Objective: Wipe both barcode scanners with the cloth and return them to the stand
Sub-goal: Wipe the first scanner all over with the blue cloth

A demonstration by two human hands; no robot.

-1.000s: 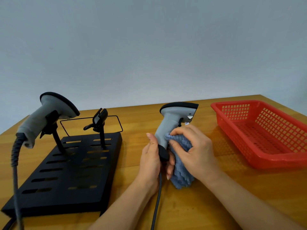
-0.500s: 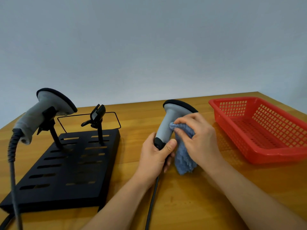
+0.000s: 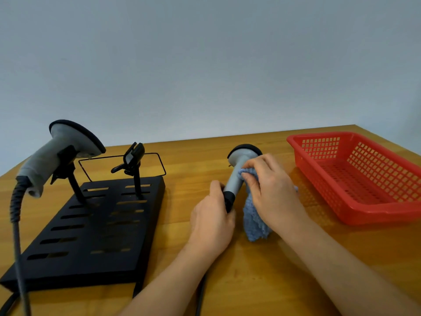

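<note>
At the left edge of the wooden bench [image 3: 262,281], a grey handheld barcode scanner with a black rim [image 3: 61,153] sits docked in the left cradle of a slotted black metal stand [image 3: 91,226], its coiled cable [image 3: 17,201] trailing off the front; whether it has been wiped cannot be told. The stand's right cradle [image 3: 133,156] is vacant. Near the bench's middle, the left hand [image 3: 213,218] is wrapped around the black base of a second grey scanner [image 3: 239,172], held upright and tilted, while the right hand [image 3: 271,190] clutches a blue knitted cloth [image 3: 254,222] against the scanner's neck, the cloth's tail hanging to the wood. Wiping of this unit looks to be in progress; it has yet to go back into the vacant cradle. A red perforated plastic basket [image 3: 341,197] stands at the right edge. Behind the bench rises a plain pale grey wall [image 3: 205,65].
</note>
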